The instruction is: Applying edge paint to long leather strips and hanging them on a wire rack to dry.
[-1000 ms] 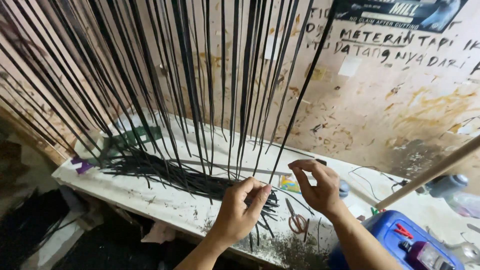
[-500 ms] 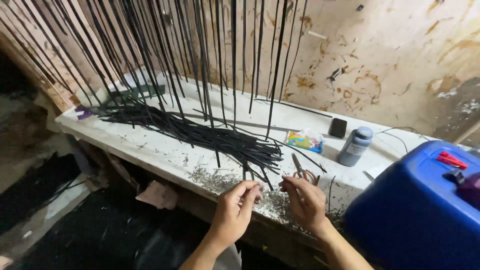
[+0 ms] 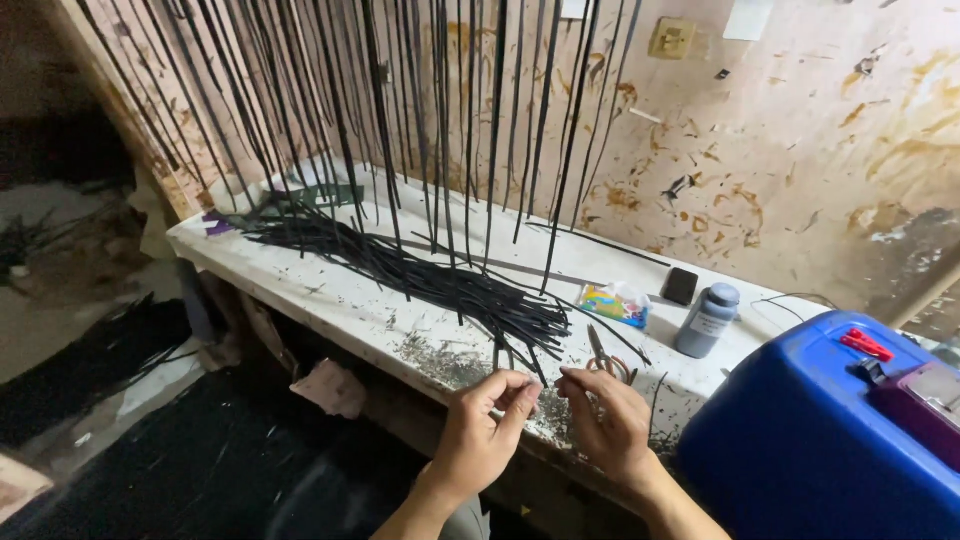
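Moved: both hands now sit closer together than half a second ago
Strand: thin black strip end (image 3: 541,378), at the tabletop (image 3: 330,290) front edge
Left hand (image 3: 478,432): grip pinched — on the strand, apparently
Right hand (image 3: 605,420): fingertips closed beside it
Nearby: scissors (image 3: 603,355), grey bottle (image 3: 706,320), blue drum (image 3: 810,440)

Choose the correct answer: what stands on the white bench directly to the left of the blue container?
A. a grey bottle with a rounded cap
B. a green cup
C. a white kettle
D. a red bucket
A: a grey bottle with a rounded cap stands upright on the white bench, between the colourful packet and the blue container.
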